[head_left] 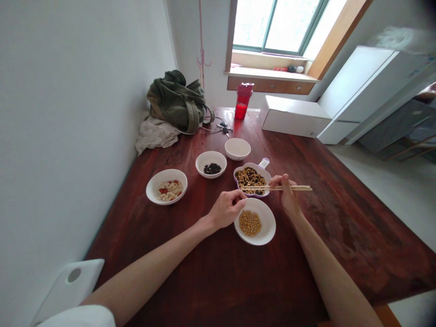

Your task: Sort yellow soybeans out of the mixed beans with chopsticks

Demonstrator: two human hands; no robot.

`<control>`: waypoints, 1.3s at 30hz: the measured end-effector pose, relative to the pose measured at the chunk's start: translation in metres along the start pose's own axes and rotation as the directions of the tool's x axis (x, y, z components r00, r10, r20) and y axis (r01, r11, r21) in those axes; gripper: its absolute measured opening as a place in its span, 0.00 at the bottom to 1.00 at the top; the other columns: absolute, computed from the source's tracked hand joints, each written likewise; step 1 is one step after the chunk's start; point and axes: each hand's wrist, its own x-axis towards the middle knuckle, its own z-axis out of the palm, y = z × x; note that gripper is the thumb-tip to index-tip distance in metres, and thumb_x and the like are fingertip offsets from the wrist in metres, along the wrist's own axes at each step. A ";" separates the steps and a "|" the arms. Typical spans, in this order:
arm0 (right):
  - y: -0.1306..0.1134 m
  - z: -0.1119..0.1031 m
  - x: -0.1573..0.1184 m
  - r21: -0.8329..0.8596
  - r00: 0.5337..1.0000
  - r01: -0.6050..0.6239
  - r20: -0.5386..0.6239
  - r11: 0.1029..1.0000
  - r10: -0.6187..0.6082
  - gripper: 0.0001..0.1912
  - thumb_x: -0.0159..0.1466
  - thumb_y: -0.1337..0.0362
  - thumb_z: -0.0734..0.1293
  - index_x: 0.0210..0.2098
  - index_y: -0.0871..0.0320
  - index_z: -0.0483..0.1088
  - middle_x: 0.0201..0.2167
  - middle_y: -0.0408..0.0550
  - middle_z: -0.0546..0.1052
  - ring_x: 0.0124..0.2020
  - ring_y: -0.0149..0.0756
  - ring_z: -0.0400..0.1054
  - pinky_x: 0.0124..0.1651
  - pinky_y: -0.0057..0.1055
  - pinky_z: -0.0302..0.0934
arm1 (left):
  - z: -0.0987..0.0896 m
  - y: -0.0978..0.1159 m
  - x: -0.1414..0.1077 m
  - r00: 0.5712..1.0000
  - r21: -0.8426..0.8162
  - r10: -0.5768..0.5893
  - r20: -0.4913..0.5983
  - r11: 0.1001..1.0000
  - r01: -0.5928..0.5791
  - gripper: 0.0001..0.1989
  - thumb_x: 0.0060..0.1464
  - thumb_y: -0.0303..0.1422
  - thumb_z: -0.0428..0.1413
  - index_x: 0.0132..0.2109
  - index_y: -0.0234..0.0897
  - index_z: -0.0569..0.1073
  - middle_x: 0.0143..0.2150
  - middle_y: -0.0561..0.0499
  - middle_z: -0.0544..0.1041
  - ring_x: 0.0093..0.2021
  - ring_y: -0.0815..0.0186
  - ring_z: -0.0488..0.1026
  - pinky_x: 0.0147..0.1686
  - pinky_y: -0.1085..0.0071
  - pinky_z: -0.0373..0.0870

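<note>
The left arm (153, 268) is extended diagonally inward from the lower left; the left hand (226, 210) is held palm down, with the wrist slightly bent and the fingers curled loosely inward; the right arm (327, 268) is angled upward from the lower right; the right hand (285, 195) is raised, with the fingers closed in a pinching grip; the hands are held near each other, not touching.

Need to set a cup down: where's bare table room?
Bare table wood lies right of the right forearm and between both forearms below the soybean bowl. It's crowded around the handled dish, where the left hand and right hand meet.
</note>
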 end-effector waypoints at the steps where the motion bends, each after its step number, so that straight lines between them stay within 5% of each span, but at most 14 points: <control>1: 0.000 0.000 0.000 0.006 1.000 0.002 -0.016 1.000 -0.002 0.32 0.71 0.40 0.59 0.22 0.53 0.75 0.24 0.46 0.76 0.29 0.38 0.70 0.39 0.37 0.63 | 0.000 0.000 0.000 1.000 0.000 -0.003 -0.001 1.000 0.003 0.10 0.61 0.32 0.54 0.37 0.31 0.78 0.28 0.52 0.75 0.28 0.70 0.67 0.29 0.74 0.60; 10: -0.012 -0.001 0.007 0.248 0.981 -0.017 -0.181 0.969 0.064 0.31 0.66 0.38 0.64 0.18 0.53 0.70 0.21 0.45 0.72 0.32 0.38 0.70 0.43 0.37 0.65 | -0.001 0.000 0.000 1.000 0.009 0.001 0.004 1.000 -0.001 0.10 0.62 0.32 0.54 0.37 0.32 0.78 0.29 0.52 0.76 0.29 0.69 0.69 0.29 0.74 0.61; 25: -0.042 -0.001 0.006 0.396 0.977 -0.204 0.145 0.895 0.159 0.34 0.69 0.41 0.61 0.12 0.52 0.63 0.12 0.43 0.55 0.21 0.37 0.56 0.35 0.45 0.60 | -0.001 -0.002 0.000 1.000 0.011 -0.008 0.005 1.000 0.008 0.11 0.62 0.33 0.54 0.37 0.32 0.78 0.29 0.51 0.77 0.29 0.69 0.69 0.29 0.74 0.61; 39: -0.044 -0.001 0.005 0.375 0.962 -0.251 0.195 0.893 0.189 0.35 0.68 0.39 0.60 0.11 0.52 0.63 0.12 0.44 0.54 0.20 0.36 0.52 0.31 0.43 0.57 | -0.001 -0.002 -0.001 1.000 0.006 0.000 0.001 1.000 0.000 0.11 0.62 0.33 0.54 0.37 0.32 0.78 0.28 0.52 0.75 0.28 0.70 0.68 0.29 0.74 0.60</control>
